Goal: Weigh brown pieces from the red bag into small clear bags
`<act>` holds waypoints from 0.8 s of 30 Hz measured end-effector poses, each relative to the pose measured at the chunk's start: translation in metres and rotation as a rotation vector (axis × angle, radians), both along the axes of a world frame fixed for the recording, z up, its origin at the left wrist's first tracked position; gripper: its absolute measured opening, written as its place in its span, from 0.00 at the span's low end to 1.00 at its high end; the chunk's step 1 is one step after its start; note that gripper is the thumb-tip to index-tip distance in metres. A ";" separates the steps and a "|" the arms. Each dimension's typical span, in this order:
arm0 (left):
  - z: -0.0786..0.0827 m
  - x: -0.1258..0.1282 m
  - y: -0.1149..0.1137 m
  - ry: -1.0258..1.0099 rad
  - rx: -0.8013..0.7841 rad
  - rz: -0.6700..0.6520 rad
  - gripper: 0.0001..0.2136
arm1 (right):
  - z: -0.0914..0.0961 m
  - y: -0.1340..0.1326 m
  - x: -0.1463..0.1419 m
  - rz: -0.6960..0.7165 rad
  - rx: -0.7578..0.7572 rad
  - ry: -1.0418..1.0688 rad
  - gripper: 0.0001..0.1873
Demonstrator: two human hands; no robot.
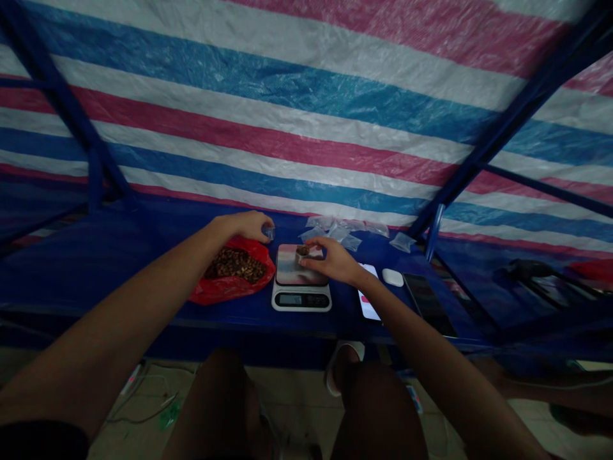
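From head height, one camera looks forward and down past the wearer's knees (pixel 383 409), close above the left hand (pixel 253 225) and right hand (pixel 334 260), facing a blue bench (pixel 105 255) and the striped sheet (pixel 287 144) on its far side.

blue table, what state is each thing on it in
red bag: open, holding brown pieces
scale: display lit, figures unreadable
small cup: filled with brown pieces, in the right hand
clear item: in the left hand, contents unclear
clear packets: loosely scattered
phone: face up, screen lit
black device: face up, screen dark
white case: closed
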State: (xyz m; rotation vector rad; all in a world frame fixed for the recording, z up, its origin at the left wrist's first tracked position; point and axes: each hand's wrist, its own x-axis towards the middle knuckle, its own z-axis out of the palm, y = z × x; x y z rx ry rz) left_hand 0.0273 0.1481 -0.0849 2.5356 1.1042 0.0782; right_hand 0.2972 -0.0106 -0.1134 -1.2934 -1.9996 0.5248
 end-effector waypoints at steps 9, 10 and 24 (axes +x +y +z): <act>0.040 0.010 -0.036 -0.140 0.252 -0.110 0.27 | 0.009 0.004 -0.001 0.042 -0.047 0.100 0.11; 0.043 0.011 -0.042 -0.142 0.265 -0.133 0.27 | 0.012 0.004 0.000 0.048 -0.047 0.115 0.11; 0.048 0.025 -0.091 -0.167 0.247 -0.206 0.23 | 0.049 0.009 0.000 0.120 0.053 0.015 0.13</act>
